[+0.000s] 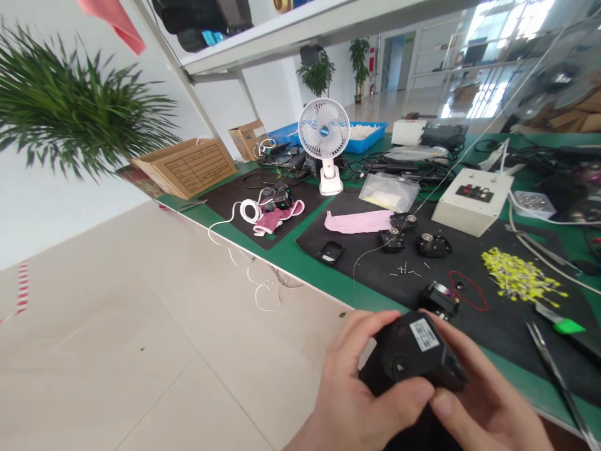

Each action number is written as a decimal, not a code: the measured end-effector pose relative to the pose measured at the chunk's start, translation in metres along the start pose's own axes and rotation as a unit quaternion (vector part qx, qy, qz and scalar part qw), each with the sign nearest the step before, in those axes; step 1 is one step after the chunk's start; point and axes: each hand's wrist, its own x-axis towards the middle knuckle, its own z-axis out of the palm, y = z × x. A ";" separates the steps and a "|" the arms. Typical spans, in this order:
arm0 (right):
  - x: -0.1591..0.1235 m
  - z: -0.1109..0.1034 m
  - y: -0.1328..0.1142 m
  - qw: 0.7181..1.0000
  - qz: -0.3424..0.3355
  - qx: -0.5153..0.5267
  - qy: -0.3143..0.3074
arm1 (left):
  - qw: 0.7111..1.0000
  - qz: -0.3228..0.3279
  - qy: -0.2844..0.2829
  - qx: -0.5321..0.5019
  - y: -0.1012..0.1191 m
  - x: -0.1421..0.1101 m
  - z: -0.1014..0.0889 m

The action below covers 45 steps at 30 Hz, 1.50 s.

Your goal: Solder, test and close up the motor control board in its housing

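Observation:
Both of my hands grip a black plastic device housing with a white printed label, close to me at the table's front edge. My left hand wraps its left side, thumb along the near face. From the right, my right hand closes on it, its thumb tip beside the left thumb. Just beyond lies a black part with exposed inner pieces and coloured wires. Several small screws are scattered on the black mat, with a black cover to their left. The underside of the held housing is hidden.
Yellow-tipped pieces lie heaped at right, near tweezers and a green-tipped tool. Further back are black assemblies, a pink cloth strip, a beige control box and a white fan. A shelf overhangs the table.

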 end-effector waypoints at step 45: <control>-0.017 0.034 -0.018 0.996 -0.029 0.061 0.058 | 0.849 -0.222 0.099 -0.469 0.033 -0.010 -0.026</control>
